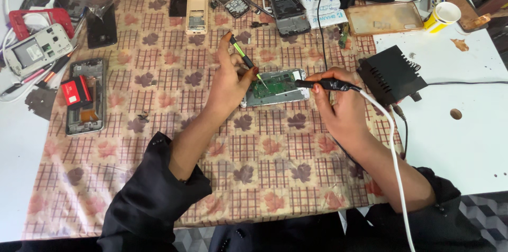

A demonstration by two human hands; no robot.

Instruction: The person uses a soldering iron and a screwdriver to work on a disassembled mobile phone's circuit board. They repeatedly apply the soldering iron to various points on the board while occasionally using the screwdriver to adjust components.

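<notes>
Mostly dismantled phones (pixel 85 97) round circuit board (pixel 275 84), black box (pixel 390 74) rt.

Beige tablecloth (pixel 159 141) with maroon checks and leaves, green circuit board (pixel 272 84), yellow-and-white cup (pixel 443 16), red phone frame (pixel 34 19), black sleeves (pixel 153 194)

Looks like a small phone repair bench, honestly. The table's leaf-print tablecloth (pixel 159 141) is littered with gutted handsets: a beige keypad phone (pixel 197 12) with its back off, an opened smartphone (pixel 85 96) and loose back covers. There's also a bare green circuit board (pixel 275 84) and a black soldering station (pixel 390 75).
</notes>
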